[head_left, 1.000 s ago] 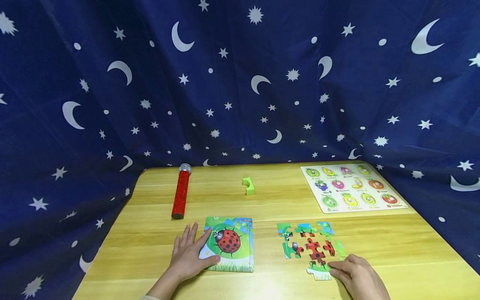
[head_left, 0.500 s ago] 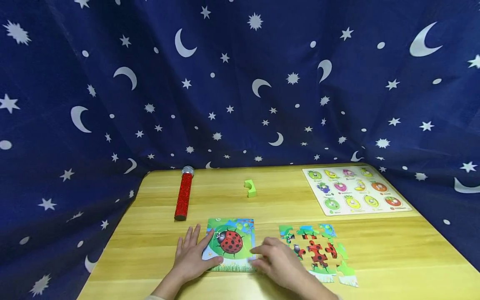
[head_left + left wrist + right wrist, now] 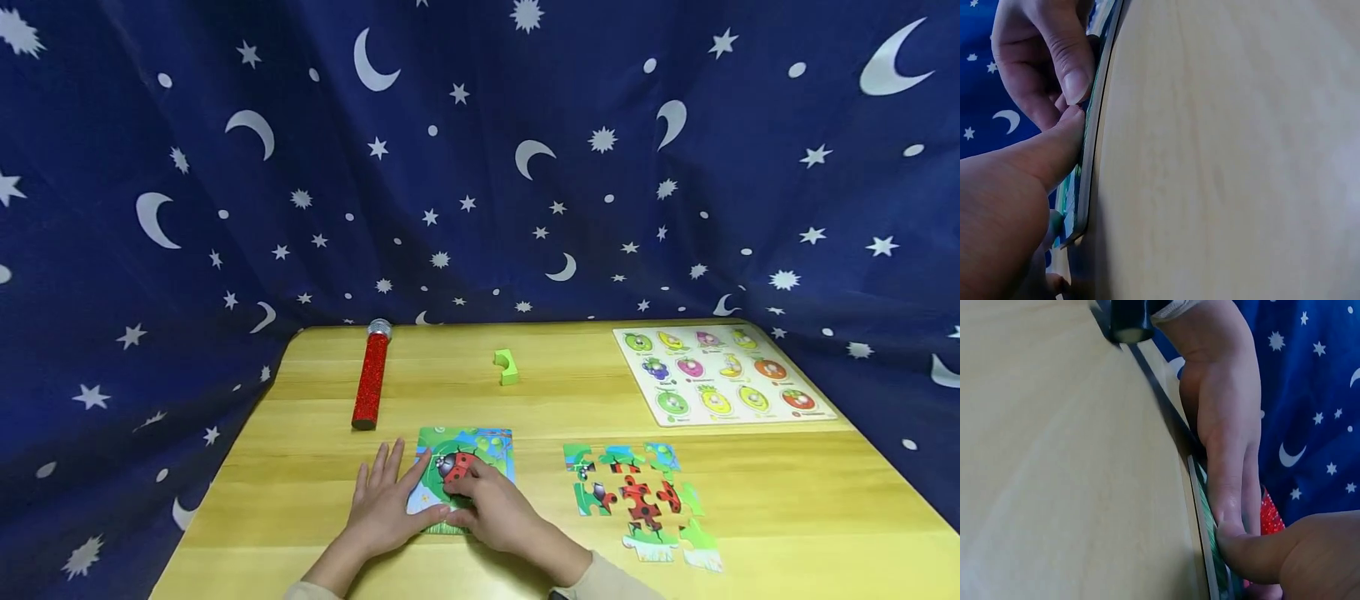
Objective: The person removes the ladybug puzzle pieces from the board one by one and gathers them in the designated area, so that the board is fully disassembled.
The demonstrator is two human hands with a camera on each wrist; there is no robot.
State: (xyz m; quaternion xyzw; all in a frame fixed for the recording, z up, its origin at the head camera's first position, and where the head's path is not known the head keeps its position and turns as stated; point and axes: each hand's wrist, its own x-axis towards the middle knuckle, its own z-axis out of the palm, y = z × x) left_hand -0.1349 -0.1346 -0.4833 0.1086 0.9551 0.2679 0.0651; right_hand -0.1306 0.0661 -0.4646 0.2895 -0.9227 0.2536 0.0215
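A ladybug jigsaw board (image 3: pixel 480 437) lies flat on the table in the head view. My left hand (image 3: pixel 384 508) rests on its left side, fingers spread and thumb along the lower edge. Over the board's lower middle is my right hand (image 3: pixel 498 508), its fingers bent down onto the picture, partly covering the ladybug. Whether a piece is between those fingertips is hidden. In the left wrist view, the two thumbs meet near the board's edge (image 3: pixel 1092 150). Loose ladybug jigsaw pieces (image 3: pixel 640 504) lie to the right of the board, several spaced apart.
A red glitter microphone (image 3: pixel 371 379) lies at the back left. A green arch block (image 3: pixel 507 367) stands at the back middle. The fruit peg board (image 3: pixel 720 375) lies at the back right. A dark blue curtain (image 3: pixel 480 167) hangs behind the wooden table (image 3: pixel 300 467).
My right hand left the loose pieces, where a piece now lies at the lower right of the group, and moved left onto the ladybug board. My left hand stayed on the board.
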